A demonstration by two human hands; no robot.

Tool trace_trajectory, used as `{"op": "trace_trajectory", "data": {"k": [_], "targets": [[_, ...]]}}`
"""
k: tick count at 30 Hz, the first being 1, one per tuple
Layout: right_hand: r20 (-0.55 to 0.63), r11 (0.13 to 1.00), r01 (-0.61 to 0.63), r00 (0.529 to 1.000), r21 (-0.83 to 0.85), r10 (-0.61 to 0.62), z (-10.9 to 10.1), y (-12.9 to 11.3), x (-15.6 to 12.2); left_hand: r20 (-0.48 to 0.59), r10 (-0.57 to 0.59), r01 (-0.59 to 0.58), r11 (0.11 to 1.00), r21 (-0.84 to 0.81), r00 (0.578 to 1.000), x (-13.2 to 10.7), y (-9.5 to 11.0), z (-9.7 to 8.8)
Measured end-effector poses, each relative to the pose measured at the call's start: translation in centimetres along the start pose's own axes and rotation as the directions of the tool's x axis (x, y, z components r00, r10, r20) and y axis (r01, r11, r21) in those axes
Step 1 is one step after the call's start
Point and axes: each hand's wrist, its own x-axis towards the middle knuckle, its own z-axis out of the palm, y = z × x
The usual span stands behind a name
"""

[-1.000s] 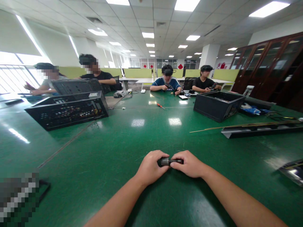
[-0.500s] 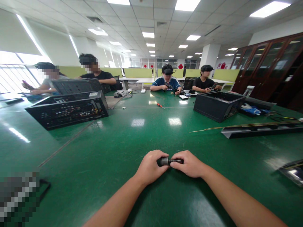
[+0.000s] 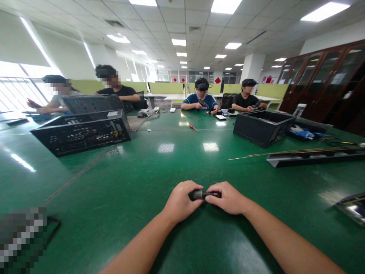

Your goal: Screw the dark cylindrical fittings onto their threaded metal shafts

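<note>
My left hand (image 3: 181, 202) and my right hand (image 3: 229, 198) rest on the green table (image 3: 137, 179), knuckles up, fingers curled. Between them they grip a small dark cylindrical tool (image 3: 204, 195) with a metal collar near its left end. Each hand closes round one end, and only the middle of the tool shows. Both forearms reach in from the bottom edge.
A black computer case (image 3: 82, 131) lies at the left, another open black case (image 3: 262, 127) at the right. A long black panel (image 3: 313, 156) with thin rods lies right of centre. A red-handled screwdriver (image 3: 194, 128) lies far off. Several people sit along the far side.
</note>
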Motion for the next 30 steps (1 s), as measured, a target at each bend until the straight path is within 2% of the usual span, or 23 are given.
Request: {"op": "trace_trajectory", "data": {"k": [30], "targets": [[-0.010,1.000,-0.004,1.000,0.019,0.004,-0.11,-0.10,-0.13,-0.016,0.030,-0.031,0.999,-0.015,0.999,-0.13,-0.57,0.05]]}}
